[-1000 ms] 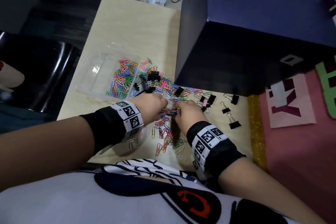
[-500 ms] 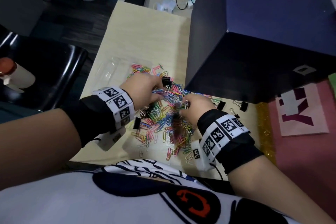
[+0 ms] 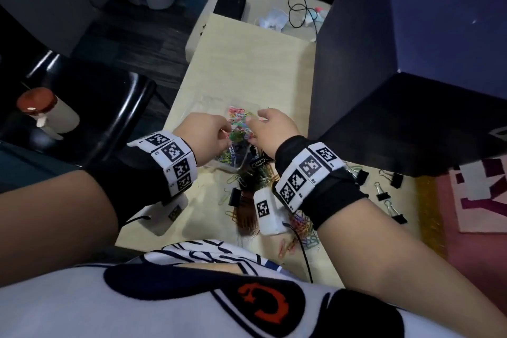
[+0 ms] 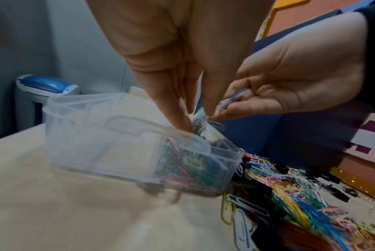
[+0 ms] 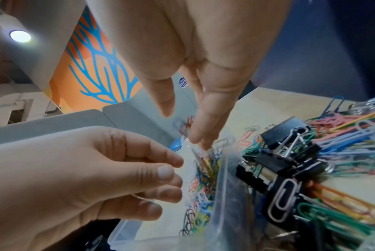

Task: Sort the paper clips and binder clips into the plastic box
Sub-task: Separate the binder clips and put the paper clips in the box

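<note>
A clear plastic box [image 3: 209,100] sits on the pale table [image 3: 247,57], its near compartment filled with coloured paper clips [image 3: 239,117]. Both hands hover over that compartment. My left hand [image 3: 210,132] points its bunched fingertips [image 4: 183,126] down into the box [image 4: 96,144], pinching paper clips. My right hand [image 3: 271,129] faces it, fingers curled loosely round a few paper clips [image 4: 233,100], and blurred clips [image 5: 185,126] hang beneath its fingers [image 5: 203,134]. A mixed pile of paper clips and black binder clips [image 5: 285,152] lies just right of the box.
A tall dark blue box [image 3: 384,85] stands close on the right. Loose binder clips [image 3: 384,195] lie at the table's right edge beside a pink mat [image 3: 466,228]. A black chair [image 3: 90,118] with a bottle sits left. A pouch and cable lie at the far end.
Both hands have lifted off the pile of clips and moved forward to above the box, carrying paper clips. The head view has tilted, so the box now lies under the hands.
</note>
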